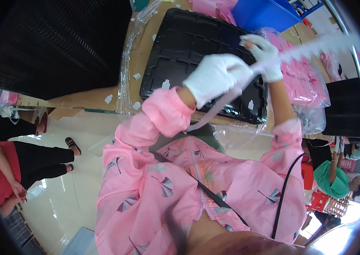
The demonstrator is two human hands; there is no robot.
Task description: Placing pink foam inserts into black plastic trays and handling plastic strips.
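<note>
My left hand, in a white glove, is closed on a long whitish strip with a toothed edge. Blurred by motion, the strip trails down toward my lap and runs up past my right wrist to the upper right. My right hand, also gloved and with a bare fingertip showing, pinches over the tray's far right part; what sits between its fingers is unclear. Under both hands lies a black plastic tray with moulded compartments. A small white bottle-shaped piece rests on it, and another piece lies near its right front.
Clear plastic wrap lines the tray's left side. More small white pieces are scattered on the table. A large black ribbed panel stands left, a blue bin far right, bagged pink items right. People stand at both sides.
</note>
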